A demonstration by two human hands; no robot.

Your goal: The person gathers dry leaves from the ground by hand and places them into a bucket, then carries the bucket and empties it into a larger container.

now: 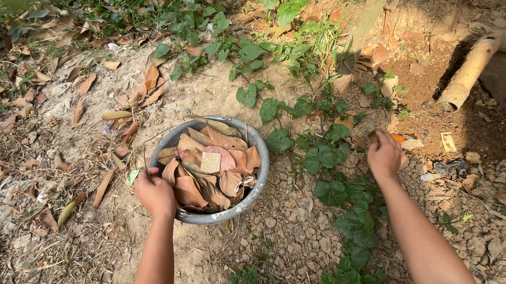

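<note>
Both forearms are reaching out from the bottom edge. Left hand [155, 193] is gripping the near rim of the grey metal bowl [257, 180], which is sitting on bare dirt, full of dry brown leaves [204, 174]. Right hand [384, 156] is closing around an orange-brown leaf [398, 137] on the ground beside green creeping plants [343, 194].

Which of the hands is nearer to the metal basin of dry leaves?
Left. The left hand is at the basin's near rim; the right hand is off to its right, over the ground by the green plants.

leaves [210, 171] in basin [261, 177], vine [343, 206] right
</note>
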